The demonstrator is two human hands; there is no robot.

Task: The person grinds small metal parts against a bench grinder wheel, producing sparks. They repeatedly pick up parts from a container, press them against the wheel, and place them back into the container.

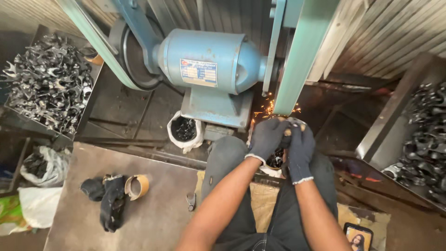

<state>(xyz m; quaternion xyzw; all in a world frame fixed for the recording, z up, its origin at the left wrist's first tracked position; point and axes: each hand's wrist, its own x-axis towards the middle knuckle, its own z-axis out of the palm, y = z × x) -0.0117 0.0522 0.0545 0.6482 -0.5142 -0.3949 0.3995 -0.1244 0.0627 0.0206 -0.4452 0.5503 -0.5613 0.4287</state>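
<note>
Both my hands wear dark grey gloves and meet just below a pale green sanding belt [297,60]. My left hand [267,137] and my right hand [301,149] together grip a small metal part [293,122], mostly hidden by the fingers, and press it against the belt's lower end. Orange sparks [265,109] fly to the left of the contact point. Behind the belt stands the blue motor [209,60] of the grinder. Under my hands sits a container of dark metal pieces [277,160], partly covered by my wrists.
A tray heaped with shiny metal parts [49,83] stands at the left, another bin [427,139] at the right. A white bag of dark scrap [185,131] sits below the motor. Spare dark gloves [109,200], a tape roll [137,186] and a phone [357,237] lie nearby.
</note>
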